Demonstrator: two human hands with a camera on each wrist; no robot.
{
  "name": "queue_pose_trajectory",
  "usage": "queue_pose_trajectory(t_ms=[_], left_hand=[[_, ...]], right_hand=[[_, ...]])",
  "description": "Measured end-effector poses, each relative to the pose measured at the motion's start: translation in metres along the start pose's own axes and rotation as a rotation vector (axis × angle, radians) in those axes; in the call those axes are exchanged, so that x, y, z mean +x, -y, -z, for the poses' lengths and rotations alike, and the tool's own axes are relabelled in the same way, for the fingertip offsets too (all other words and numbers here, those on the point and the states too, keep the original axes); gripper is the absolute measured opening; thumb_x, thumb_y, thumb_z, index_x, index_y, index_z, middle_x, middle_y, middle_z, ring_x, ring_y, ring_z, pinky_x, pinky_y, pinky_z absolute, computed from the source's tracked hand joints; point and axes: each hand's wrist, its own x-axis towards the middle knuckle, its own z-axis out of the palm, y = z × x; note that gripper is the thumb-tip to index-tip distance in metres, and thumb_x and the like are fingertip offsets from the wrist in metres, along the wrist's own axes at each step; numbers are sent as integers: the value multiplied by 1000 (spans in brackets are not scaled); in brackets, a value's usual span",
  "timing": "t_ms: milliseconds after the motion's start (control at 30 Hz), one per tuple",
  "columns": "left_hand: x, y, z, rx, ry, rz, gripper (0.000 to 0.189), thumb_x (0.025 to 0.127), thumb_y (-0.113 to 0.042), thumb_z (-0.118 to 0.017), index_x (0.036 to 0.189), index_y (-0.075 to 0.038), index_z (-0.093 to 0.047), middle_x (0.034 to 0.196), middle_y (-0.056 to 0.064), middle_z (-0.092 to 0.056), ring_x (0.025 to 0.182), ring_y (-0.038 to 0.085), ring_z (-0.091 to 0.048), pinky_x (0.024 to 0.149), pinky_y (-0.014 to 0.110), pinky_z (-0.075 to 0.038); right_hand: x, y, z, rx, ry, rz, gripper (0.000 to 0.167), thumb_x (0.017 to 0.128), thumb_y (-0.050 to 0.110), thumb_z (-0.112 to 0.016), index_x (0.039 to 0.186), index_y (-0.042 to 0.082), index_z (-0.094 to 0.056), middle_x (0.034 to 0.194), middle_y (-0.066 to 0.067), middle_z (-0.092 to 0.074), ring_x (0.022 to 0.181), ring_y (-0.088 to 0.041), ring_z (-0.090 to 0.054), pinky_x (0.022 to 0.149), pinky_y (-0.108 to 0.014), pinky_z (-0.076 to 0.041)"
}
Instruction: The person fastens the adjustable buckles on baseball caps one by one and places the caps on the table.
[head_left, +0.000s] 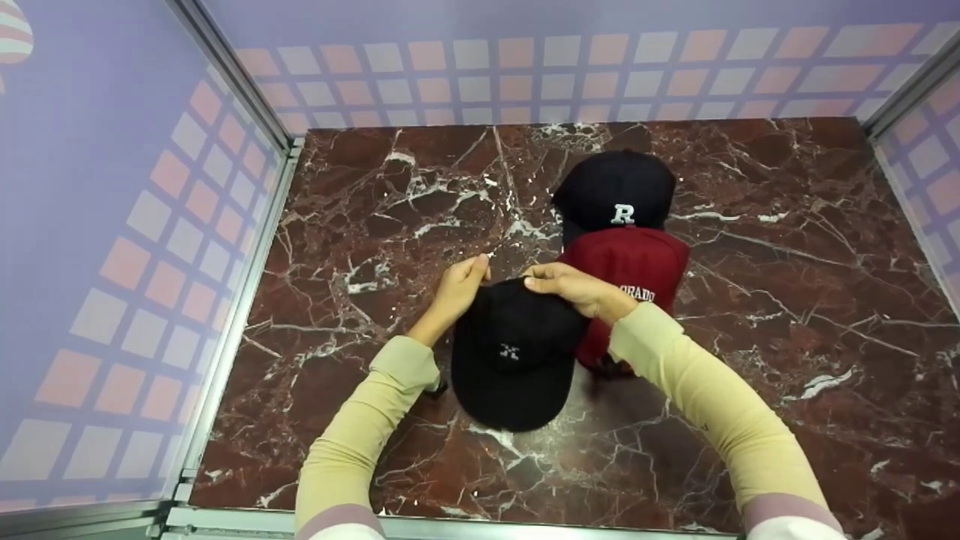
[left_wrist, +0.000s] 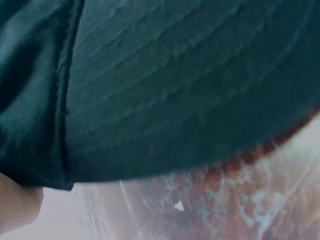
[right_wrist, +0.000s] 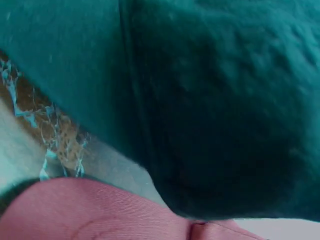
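Both hands hold a black baseball cap [head_left: 517, 360] by its far end, its brim toward me and a small white emblem on its front. The left hand [head_left: 459, 286] grips the far left edge, its fingertips mostly hidden. On the far right edge, the right hand [head_left: 574, 289] pinches the fabric, thumb on top. In the left wrist view the stitched brim [left_wrist: 190, 90] looks dark green-black, with a bit of the hand [left_wrist: 17, 205] below. The cap [right_wrist: 215, 110] also fills most of the right wrist view.
Partly under the right forearm lies a red cap [head_left: 622, 259] with white lettering. Behind it, touching, sits a dark cap [head_left: 619, 184] marked with a white R. The red-brown marbled tabletop [head_left: 787, 247] has tiled panels [head_left: 517, 75] at its back and sides.
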Motion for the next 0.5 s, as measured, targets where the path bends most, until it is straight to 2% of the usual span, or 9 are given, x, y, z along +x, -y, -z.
queue_pose_trajectory(t_ms=[100, 200, 300, 400, 500], left_hand=[[-2, -5, 3, -46, 89, -12, 36, 94, -22, -40, 77, 2, -61, 71, 6, -57, 66, 8, -48, 67, 21, -39], [-8, -24, 12, -78, 234, -47, 28, 92, -15, -45, 85, 6, -63, 85, 13, -62, 77, 11, -52, 74, 23, -41], [-13, -45, 22, -32, 371, -104, 23, 88, -10, -50, 95, 8, -62, 96, 20, -62, 84, 13, -53, 78, 23, -41], [-13, -55, 30, 28, 471, -144, 24, 85, -11, -55, 100, 7, -61, 93, 18, -62, 78, 11, -52, 72, 21, -42], [-7, -51, 33, 53, 539, -150, 22, 83, -14, -58, 94, 4, -62, 79, 7, -60, 67, 7, -49, 64, 20, -41]], right_hand=[[0, 0, 1, 32, -16, 22, 12, 89, 10, -47, 85, 12, -59, 76, 4, -61, 67, -6, -58, 62, -19, -47], [0, 1, 1, 42, -43, 43, 14, 88, 8, -48, 83, 12, -61, 74, 5, -62, 66, -6, -58, 62, -18, -46], [1, 3, 0, 8, -71, 76, 18, 88, 6, -48, 81, 14, -62, 73, 6, -63, 65, -5, -58, 61, -18, -46], [2, 6, -3, -50, -86, 115, 21, 88, 3, -46, 81, 15, -62, 74, 7, -63, 65, -4, -58, 61, -18, -45], [2, 8, -4, -109, -93, 158, 21, 88, 3, -47, 84, 16, -62, 76, 8, -64, 66, -4, -58, 62, -18, -45]])
